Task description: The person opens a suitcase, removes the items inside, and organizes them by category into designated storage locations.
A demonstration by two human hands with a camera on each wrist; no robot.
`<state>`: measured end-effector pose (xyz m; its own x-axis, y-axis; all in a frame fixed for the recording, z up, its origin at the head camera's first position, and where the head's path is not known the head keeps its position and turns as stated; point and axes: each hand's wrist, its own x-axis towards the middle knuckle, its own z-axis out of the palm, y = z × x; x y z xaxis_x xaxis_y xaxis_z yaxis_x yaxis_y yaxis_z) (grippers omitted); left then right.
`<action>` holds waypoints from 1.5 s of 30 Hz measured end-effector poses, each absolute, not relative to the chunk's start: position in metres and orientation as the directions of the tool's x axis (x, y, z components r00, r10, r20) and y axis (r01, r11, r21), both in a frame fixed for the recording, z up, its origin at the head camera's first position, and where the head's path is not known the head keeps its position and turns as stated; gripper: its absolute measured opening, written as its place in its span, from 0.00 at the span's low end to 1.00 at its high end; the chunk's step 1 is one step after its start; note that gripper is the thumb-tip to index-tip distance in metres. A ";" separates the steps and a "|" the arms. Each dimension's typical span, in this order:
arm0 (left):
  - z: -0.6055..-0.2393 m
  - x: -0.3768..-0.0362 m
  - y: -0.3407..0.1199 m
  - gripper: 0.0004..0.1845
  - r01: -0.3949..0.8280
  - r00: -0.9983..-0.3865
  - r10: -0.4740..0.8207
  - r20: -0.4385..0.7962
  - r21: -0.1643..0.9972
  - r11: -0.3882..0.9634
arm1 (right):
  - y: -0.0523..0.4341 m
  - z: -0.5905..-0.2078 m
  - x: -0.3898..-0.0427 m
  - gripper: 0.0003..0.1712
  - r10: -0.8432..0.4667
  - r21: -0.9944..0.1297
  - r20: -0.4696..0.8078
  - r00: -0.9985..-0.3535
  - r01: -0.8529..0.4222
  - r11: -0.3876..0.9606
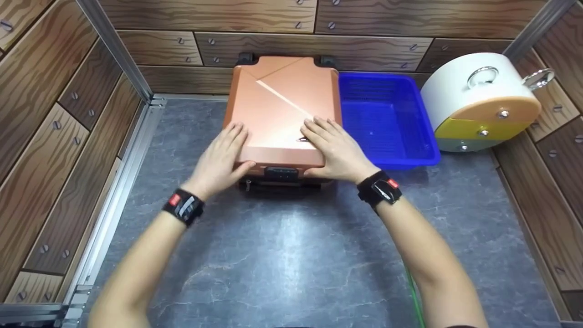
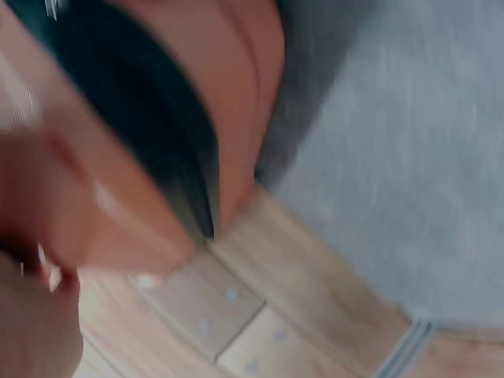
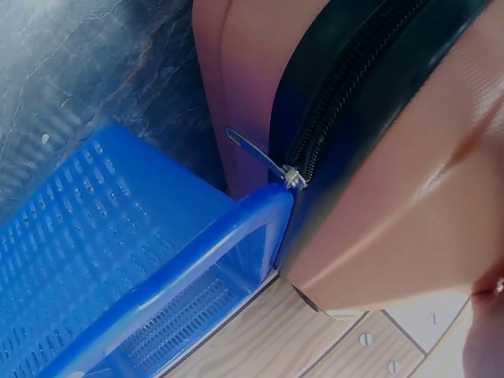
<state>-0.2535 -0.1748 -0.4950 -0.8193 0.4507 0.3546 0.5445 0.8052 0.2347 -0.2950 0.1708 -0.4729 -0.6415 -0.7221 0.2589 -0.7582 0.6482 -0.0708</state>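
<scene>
Suitcase (image 1: pixel 282 114), copper-coloured and hard-shelled, lies flat on the grey stone-patterned floor (image 1: pixel 296 264) against the wooden back wall (image 1: pixel 273 45), and we have both palms on its lid. Our left hand (image 1: pixel 223 157) rests on the near left corner, fingers straight and laid flat, thumb down over the front edge. Our right hand (image 1: pixel 334 152) lies the same way on the near right corner, fingers spread and gripping nothing. A combination lock (image 1: pixel 281 173) sits on the front edge between our thumbs. Just beside the case on the right stands a blue basket (image 1: pixel 410 155); the right wrist view shows the zipper pull (image 3: pixel 260 153) touching its rim. Further right stands a white drum-shaped container (image 1: pixel 460 91).
</scene>
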 end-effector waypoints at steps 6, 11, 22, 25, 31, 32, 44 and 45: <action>-0.535 -0.220 -0.156 0.24 0.495 -0.722 0.098 0.685 0.412 0.765 | 0.171 -0.473 -0.294 0.67 -0.720 -0.066 0.261 -0.643 -0.756 0.651; -0.562 -0.201 -0.151 0.15 0.352 -0.804 -0.101 0.587 0.606 0.714 | 0.170 -0.474 -0.293 0.66 -0.710 -0.070 0.279 -0.646 -0.751 0.656; -0.591 -0.192 -0.145 0.12 0.142 -0.927 -0.191 0.323 0.774 0.617 | 0.167 -0.477 -0.295 0.67 -0.693 -0.114 0.292 -0.659 -0.744 0.659; -0.591 -0.191 -0.145 0.08 0.144 -0.926 -0.201 0.320 0.790 0.597 | 0.166 -0.477 -0.294 0.66 -0.697 -0.113 0.293 -0.655 -0.747 0.655; -0.587 -0.185 -0.150 0.05 0.121 -0.944 -0.198 0.264 0.835 0.536 | 0.169 -0.477 -0.293 0.66 -0.695 -0.117 0.305 -0.651 -0.750 0.651; -0.586 -0.185 -0.152 0.05 0.122 -0.945 -0.196 0.261 0.838 0.531 | 0.169 -0.477 -0.293 0.65 -0.695 -0.119 0.308 -0.650 -0.751 0.649; -0.577 -0.193 -0.179 0.05 0.138 -0.949 -0.166 0.268 0.827 0.545 | 0.170 -0.479 -0.296 0.64 -0.697 -0.129 0.327 -0.638 -0.761 0.636; -0.576 -0.194 -0.181 0.06 0.134 -0.950 -0.165 0.265 0.823 0.552 | 0.171 -0.479 -0.296 0.64 -0.697 -0.130 0.330 -0.637 -0.761 0.635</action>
<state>-0.1937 -0.1815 -0.5764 -0.9500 -0.1650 0.2649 0.1338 0.5515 0.8233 -0.2960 0.1705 -0.4794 -0.6372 -0.6966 0.3298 -0.7614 0.6352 -0.1296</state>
